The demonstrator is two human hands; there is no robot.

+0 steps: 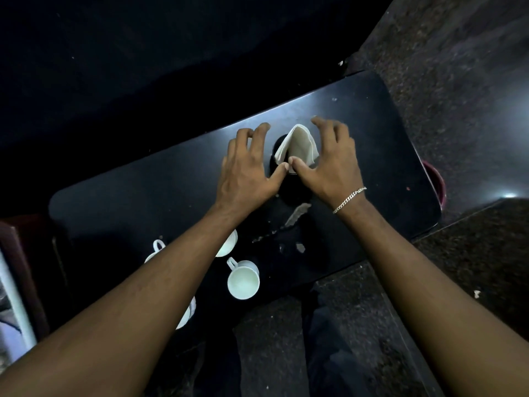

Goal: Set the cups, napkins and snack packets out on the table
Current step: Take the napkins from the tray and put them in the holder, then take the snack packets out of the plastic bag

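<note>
A folded white napkin [297,144] stands upright in a dark holder [276,150] near the middle of the black table [143,196]. My left hand [249,167] is on its left with fingers spread, thumb tip touching the napkin's lower edge. My right hand [332,159], with a bracelet at the wrist, is on its right, fingers spread, thumb also at that lower edge. Several white cups sit nearer to me: one in full view [243,279], others partly hidden under my left forearm [229,245] [156,250] [187,313]. No snack packets are in view.
The tabletop has chipped, peeling patches [297,214] just below the napkin. A dark red bucket [436,181] stands beyond the table's right end. Speckled stone floor [458,81] surrounds the table. A light-coloured object [14,305] lies at the left edge.
</note>
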